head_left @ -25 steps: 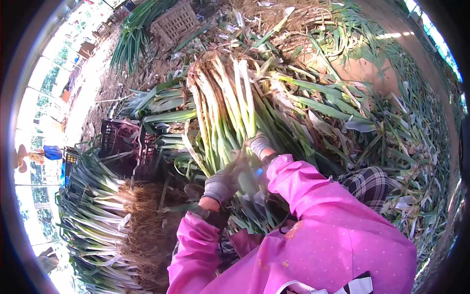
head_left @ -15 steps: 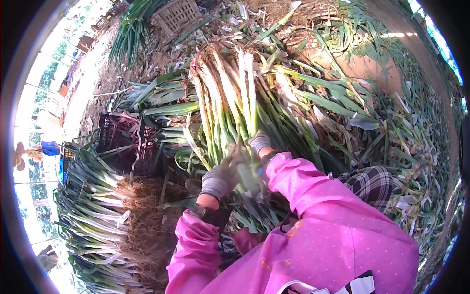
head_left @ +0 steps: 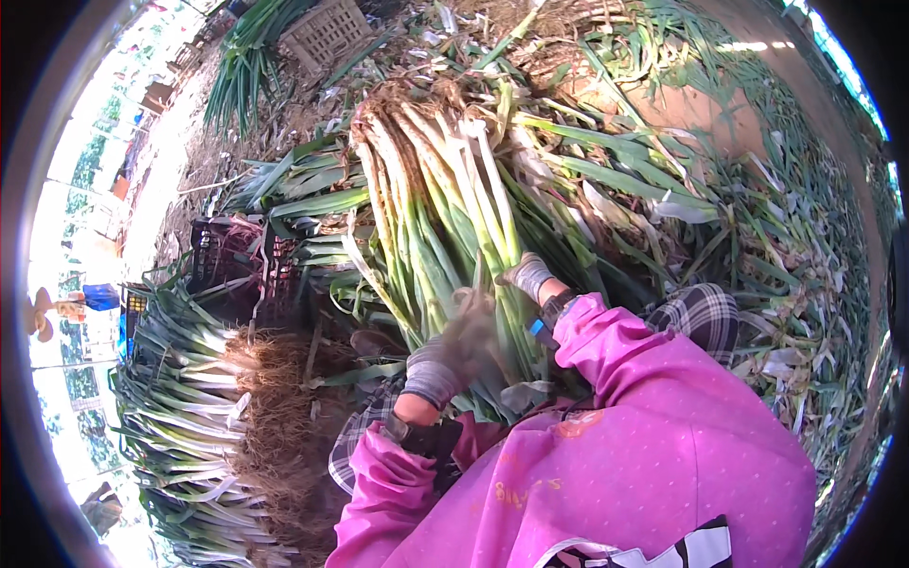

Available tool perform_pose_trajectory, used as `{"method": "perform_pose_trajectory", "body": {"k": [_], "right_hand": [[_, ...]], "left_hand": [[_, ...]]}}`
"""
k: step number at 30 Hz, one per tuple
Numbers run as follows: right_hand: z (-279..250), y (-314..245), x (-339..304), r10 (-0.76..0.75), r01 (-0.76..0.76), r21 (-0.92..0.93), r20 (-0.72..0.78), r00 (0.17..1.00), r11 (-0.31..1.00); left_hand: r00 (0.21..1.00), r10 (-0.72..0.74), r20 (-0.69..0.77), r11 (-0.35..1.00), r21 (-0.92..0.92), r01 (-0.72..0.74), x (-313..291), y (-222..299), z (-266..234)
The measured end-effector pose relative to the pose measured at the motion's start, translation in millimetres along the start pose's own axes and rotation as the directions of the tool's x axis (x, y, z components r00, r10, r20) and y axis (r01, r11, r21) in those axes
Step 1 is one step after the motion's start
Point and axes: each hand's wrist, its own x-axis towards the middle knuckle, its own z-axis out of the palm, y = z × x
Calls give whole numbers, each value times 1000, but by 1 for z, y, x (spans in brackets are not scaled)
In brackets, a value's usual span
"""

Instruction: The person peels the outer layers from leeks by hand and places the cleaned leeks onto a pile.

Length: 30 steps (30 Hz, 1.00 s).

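A bunch of long leeks (head_left: 417, 180) lies in front of me, its brown roots pointing away and its green leaves toward my lap. My right hand (head_left: 526, 275), in a grey glove, is closed around green stalks on the bunch's right side. Against the leaves at the near end is my left hand (head_left: 441, 367), gloved the same way. Its brownish fingers are smeared by motion, so their hold cannot be made out. Both pink sleeves come up from below.
To my left, more leeks (head_left: 189, 426) are stacked with roots facing me. Behind them stands a dark crate (head_left: 223, 254). A beige crate (head_left: 327, 33) and green bundle (head_left: 248, 71) are farther back. Loose leaves (head_left: 786, 275) cover the ground at right.
My right hand has shifted slightly right and nearer to me. My left hand has moved a little right and nearer. The view has shifted slightly, and more of my plaid-covered left leg shows.
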Motion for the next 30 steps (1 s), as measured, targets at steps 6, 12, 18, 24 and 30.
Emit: {"method": "perform_pose_trajectory", "body": {"k": [6,12,18,24,30], "right_hand": [[0,23,15,20,-30,154,67,998,988],[8,39,26,-38,23,173,87,995,985],[5,40,25,-107,92,118,135,985,989],[-2,38,12,-209,190,135,147,967,972],[-23,37,-5,-248,202,279,142,958,939]], "left_hand": [[996,-52,79,997,-45,56,6,38,-1],[999,-25,41,993,118,20,47,40,-12],[997,-27,-72,985,171,39,120,-2,-20],[980,-124,-156,974,171,150,201,-26,-40],[983,-65,-169,987,132,88,262,-29,-55]]}}
